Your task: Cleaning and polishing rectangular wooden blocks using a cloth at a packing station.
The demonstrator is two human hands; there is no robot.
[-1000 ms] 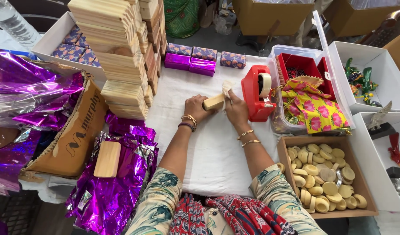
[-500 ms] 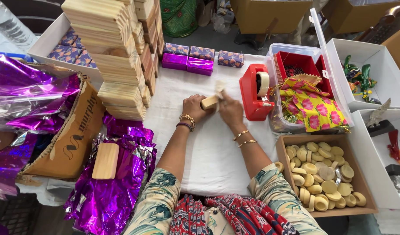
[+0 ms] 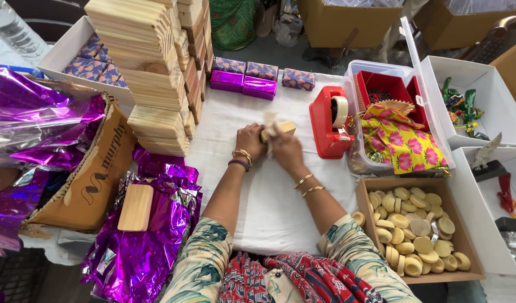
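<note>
Head view, nearest the person: patterned sleeves lead up from the near edge of the bench (image 3: 258, 219), which is covered in white cloth. At the near right corner a shallow brown cardboard tray (image 3: 367, 193) holds a heap of pale round discs (image 3: 415, 238), smooth and flat. At the near left, crinkled purple foil (image 3: 140, 252) lies spread with one flat wooden block (image 3: 136, 207) on it, not yet wrapped. Mid-bench, the left hand (image 3: 249, 143) and right hand (image 3: 286, 148) are close together, both clamped on a small light wooden piece (image 3: 277, 130) held just above the cloth; a pale scrap between the fingers is too blurred to name. Just right of it stands a red tape dispenser (image 3: 328, 129), glossy plastic. Farther left, tall stacks of bare wooden blocks (image 3: 157, 73) suggest most of the work is left. Along the far edge, finished small boxes (image 3: 244, 84), some shiny purple, some in blue patterned paper, sit in a short row, so only a few look done. A clear tub (image 3: 381, 70) at the far right holds yellow floral cloth (image 3: 407, 140).
</note>
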